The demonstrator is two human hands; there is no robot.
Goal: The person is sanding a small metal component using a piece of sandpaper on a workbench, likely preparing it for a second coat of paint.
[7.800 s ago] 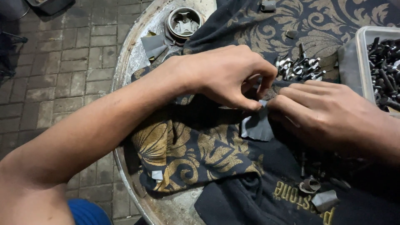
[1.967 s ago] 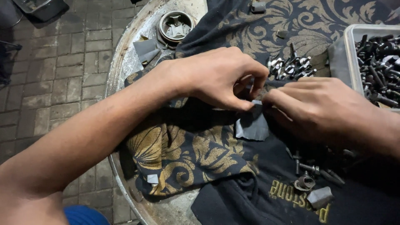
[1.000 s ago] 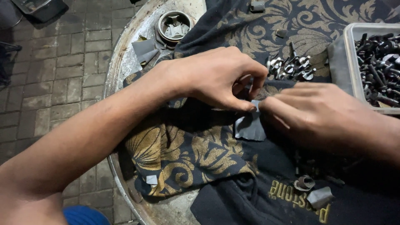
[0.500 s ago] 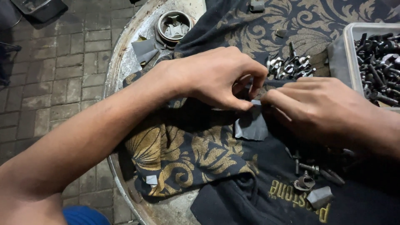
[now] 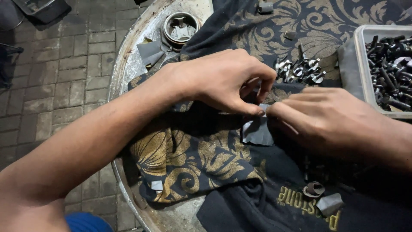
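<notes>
Comparing against the prior second, I found almost no movement: my left hand (image 5: 223, 81) and right hand (image 5: 330, 120) remained pinched shut on the small grey strip (image 5: 257, 129) above the patterned cloth (image 5: 193, 159) on the table (image 5: 128, 64), so work on it continued.

Both forearms are bare from the frame edge down to the wrists: no sleeves, no gloves, no watch, no bracelet. The left hand (image 5: 223, 81) has no ring on any finger that shows, and its nails are cut short. The right hand (image 5: 326, 122) is likewise bare, with short nails and no ring or band in view. At the bottom left corner, under the left arm, a small patch of bright blue clothing (image 5: 86, 222) shows; its cut cannot be told, since only that rounded bit is in view.
</notes>
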